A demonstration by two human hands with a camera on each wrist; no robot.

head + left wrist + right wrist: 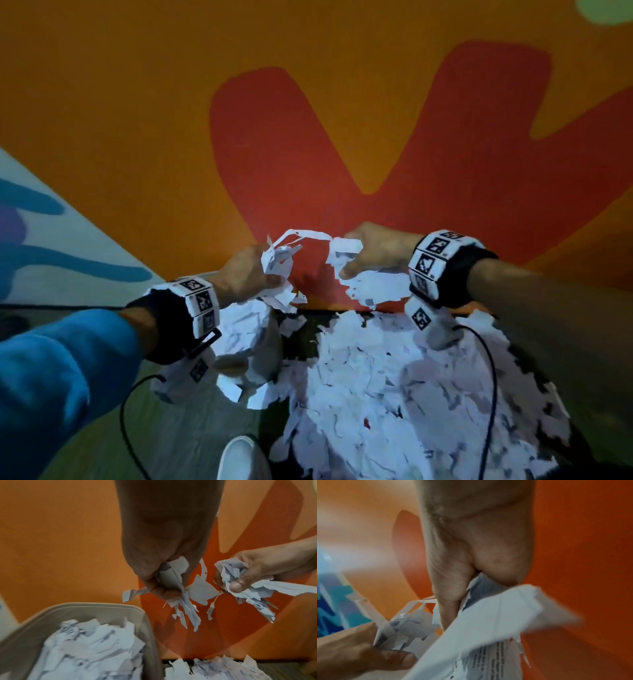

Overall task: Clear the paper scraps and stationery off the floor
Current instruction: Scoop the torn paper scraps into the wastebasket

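Above bin rim [96, 605]: both hands [251, 274] [371, 251] clutch scraps [277, 263], apparently clear of wall.

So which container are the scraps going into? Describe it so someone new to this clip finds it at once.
Start at the orange wall and drop to the floor at its foot. Below the left hand, left of the loose paper heap, stands a beige bin. It is the only walled container there, with rounded corners, already packed with white scraps.

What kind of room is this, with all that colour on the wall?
Probably a children's playroom or craft room, though that is a guess. The wall bears a bright orange, red and blue mural, torn paper scraps cover the floor, and a grey bin is filling with them.
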